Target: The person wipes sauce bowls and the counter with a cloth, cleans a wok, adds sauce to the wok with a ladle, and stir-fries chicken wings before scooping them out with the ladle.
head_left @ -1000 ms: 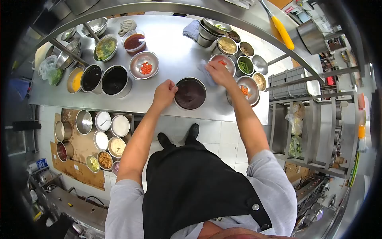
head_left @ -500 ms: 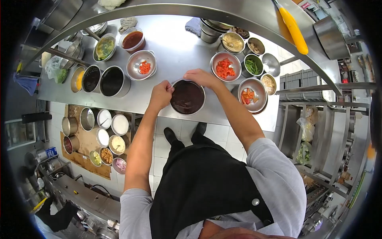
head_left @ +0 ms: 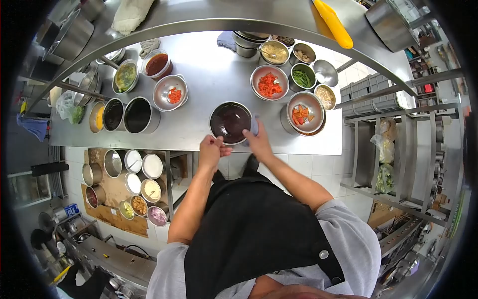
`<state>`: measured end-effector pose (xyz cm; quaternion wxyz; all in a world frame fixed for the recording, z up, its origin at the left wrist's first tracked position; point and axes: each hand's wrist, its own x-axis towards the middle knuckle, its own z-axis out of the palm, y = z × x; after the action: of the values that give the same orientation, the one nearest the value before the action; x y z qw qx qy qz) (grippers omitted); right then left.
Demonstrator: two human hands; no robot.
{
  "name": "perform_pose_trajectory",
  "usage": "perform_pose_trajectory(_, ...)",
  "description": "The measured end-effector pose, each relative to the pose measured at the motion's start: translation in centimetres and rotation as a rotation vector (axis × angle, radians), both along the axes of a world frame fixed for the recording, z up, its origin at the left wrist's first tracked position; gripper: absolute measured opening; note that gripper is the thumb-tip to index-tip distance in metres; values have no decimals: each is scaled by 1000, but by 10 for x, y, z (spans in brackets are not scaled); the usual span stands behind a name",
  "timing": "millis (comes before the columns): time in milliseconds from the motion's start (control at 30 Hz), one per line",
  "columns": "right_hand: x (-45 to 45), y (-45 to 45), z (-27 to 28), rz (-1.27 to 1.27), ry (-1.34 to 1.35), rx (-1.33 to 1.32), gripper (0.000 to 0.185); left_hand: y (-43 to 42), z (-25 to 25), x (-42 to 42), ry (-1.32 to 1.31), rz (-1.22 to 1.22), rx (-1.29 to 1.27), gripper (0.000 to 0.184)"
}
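A round metal pot of dark, glossy sauce (head_left: 230, 119) stands near the front edge of the steel table. My left hand (head_left: 211, 151) is at its near rim, fingers pinched together; whatever lies between them is too small to make out. My right hand (head_left: 258, 141) grips the pot's right side, thumb over the rim and fingers outside. A pale bluish, blurred patch shows beside those fingers; I cannot tell what it is. To the right sits a metal bowl of orange-red cut pieces (head_left: 309, 107), and behind it a bowl of chopped red pieces (head_left: 277, 74).
Two pots of dark liquid (head_left: 152, 122) and a bowl with a little chopped red (head_left: 164, 103) stand left. A shelf rail (head_left: 239, 26) crosses above the table, with a yellow-handled tool (head_left: 334, 27) on it. Several food containers (head_left: 152, 189) stand on a lower surface at left.
Both hands have moved from the pot's far rim toward me: the left to the near rim, the right to the right side. The camera view has shifted slightly.
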<state>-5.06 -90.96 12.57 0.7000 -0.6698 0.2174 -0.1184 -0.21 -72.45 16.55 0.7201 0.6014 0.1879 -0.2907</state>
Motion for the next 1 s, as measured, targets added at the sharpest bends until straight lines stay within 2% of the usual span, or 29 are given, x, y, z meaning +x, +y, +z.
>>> perform_pose_trajectory(67, 26, -33, 13, 221, 234, 41, 61, 9, 2, 1, 3, -76, 44, 23)
perform_pose_trajectory(100, 41, -45, 11, 291, 226, -62, 62, 15, 2, 1, 10, -149, 83, 24)
perform_pose_trajectory(200, 93, -67, 4, 479, 207, -372, 64, 28, -5, 41, -246, -175, 290, 26)
perform_pose_trajectory(267, 129, -69, 35, 722, 356, -440, 64, 26, 6, 73, -311, -221, 352, 27)
perform_pose_trajectory(333, 167, -66, 32, 952, 370, -546, 66, 20, 11, 99, -425, -374, 511, 32)
perform_pose_trajectory(400, 189, -57, 41, 1106, 331, -584, 62, 22, 2, 120, -440, -465, 547, 31)
perform_pose_trajectory(500, 186, -48, 58, 1017, 341, -585, 60, 19, 5, 118, -403, -541, 525, 26)
perform_pose_trajectory(567, 171, -57, 38, 905, 331, -488, 61, 23, -7, 111, -358, -395, 423, 24)
perform_pose_trajectory(633, 147, -60, 17, 807, 312, -407, 64, 21, -2, 99, -334, -381, 376, 22)
perform_pose_trajectory(700, 102, -55, -2, 463, 102, -374, 53, 21, -8, 91, -220, -232, 244, 20)
perform_pose_trajectory(733, 86, -41, -16, 450, 101, -378, 53, 20, -10, 85, -226, -243, 238, 20)
perform_pose_trajectory(800, 55, -10, -36, -21, -33, -32, 60, 16, -12, 75, -119, -96, 124, 16)
perform_pose_trajectory(833, 39, 7, -31, -30, -37, -37, 60, 16, -12, 72, -124, -105, 118, 16)
perform_pose_trajectory(900, 13, 50, -19, -310, 16, 90, 64, 16, -12, 66, -51, -106, -13, 16)
perform_pose_trajectory(1000, 0, 108, -46, -375, 117, 199, 56, 15, -12, 61, -26, -125, -66, 18)
